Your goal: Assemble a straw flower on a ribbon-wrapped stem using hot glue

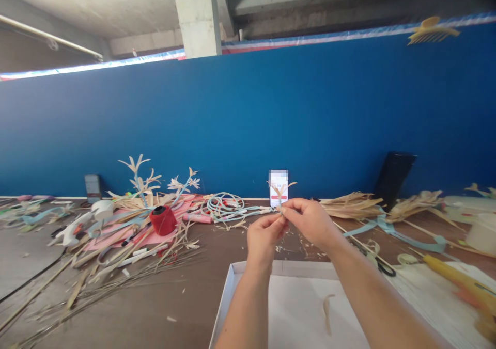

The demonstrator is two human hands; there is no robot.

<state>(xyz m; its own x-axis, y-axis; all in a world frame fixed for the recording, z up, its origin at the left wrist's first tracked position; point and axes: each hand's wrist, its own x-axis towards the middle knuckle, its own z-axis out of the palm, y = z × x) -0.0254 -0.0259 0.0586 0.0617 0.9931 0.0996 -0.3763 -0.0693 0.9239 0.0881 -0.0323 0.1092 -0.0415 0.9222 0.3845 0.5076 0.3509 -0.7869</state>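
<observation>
Both hands are raised above the brown table, fingertips meeting on a small straw flower (279, 190) with thin pale petals. My left hand (264, 238) is closed in a pinch low on its stem. My right hand (311, 221) pinches the stem just under the petals. Below my forearms lies a shallow white box (228, 297) holding one strip of straw (327, 313). A phone (278, 187) stands against the blue wall right behind the flower.
A red thread spool (163, 220), finished straw flowers (141, 176), pink sheets and loose straw crowd the left. A coiled pale cable (222, 205) lies mid-table. Right: straw bundles (351, 203), a black object (393, 176), scissors (382, 266), a yellow glue gun (463, 284).
</observation>
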